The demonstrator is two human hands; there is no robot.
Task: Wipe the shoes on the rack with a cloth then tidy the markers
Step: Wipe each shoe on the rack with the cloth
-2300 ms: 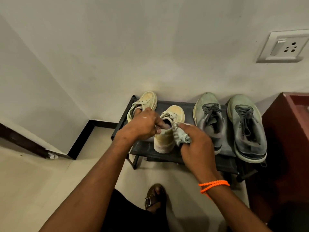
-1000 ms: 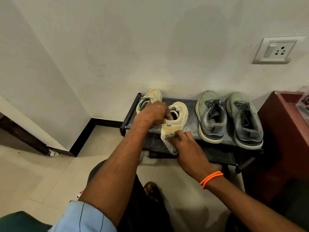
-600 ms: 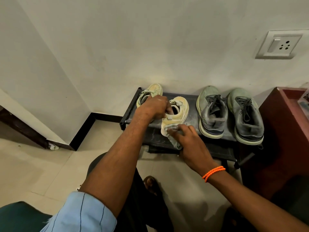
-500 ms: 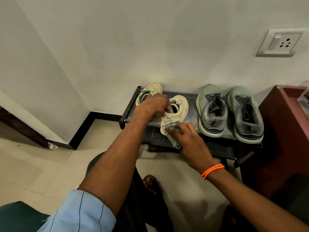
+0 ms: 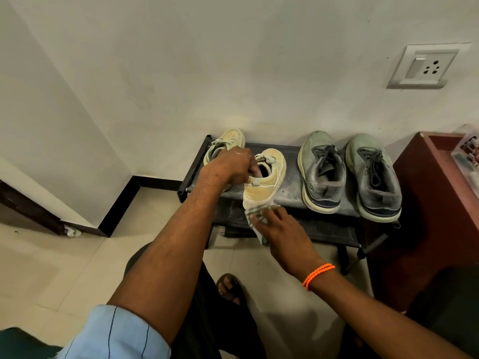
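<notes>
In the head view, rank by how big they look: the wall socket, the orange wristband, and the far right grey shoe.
1. Grey shoe
2. Wall socket
3. Wristband, smallest though nearest the camera

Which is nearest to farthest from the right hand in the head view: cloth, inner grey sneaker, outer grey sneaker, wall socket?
1. cloth, under the right hand
2. inner grey sneaker, on the rack, right of the hand
3. outer grey sneaker, at the rack's right end
4. wall socket, high on the wall
</notes>
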